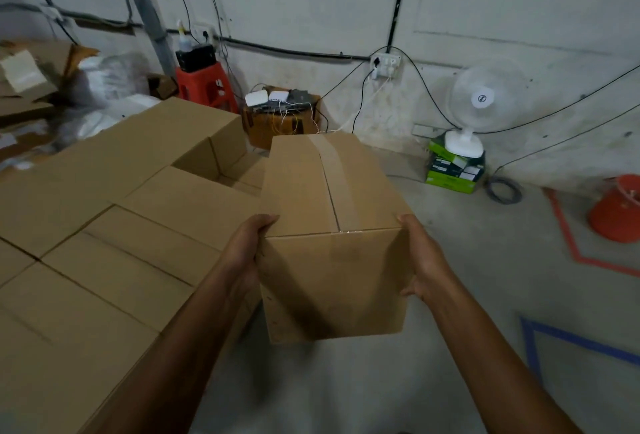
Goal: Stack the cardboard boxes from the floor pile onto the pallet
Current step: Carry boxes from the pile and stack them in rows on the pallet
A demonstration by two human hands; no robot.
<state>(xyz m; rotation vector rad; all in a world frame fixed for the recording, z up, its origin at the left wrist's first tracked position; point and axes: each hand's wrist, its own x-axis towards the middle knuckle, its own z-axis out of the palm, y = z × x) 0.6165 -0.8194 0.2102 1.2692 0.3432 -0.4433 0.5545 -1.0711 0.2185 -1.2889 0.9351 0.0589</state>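
A taped cardboard box (332, 191) is held in the air above the concrete floor (485, 277), just beside the right edge of a block of stacked boxes (121, 225). It is gripped at its near end from both sides. The left hand (247, 253) is pressed to the left face with the thumb hooked over the top edge, its fingers hidden behind the box. The right hand (424, 260) is clasped on the right face, fingertips (410, 291) curled onto the near face. Farther off, a white fan (485, 101) and a red stool (204, 87) are set by the wall (311, 0).
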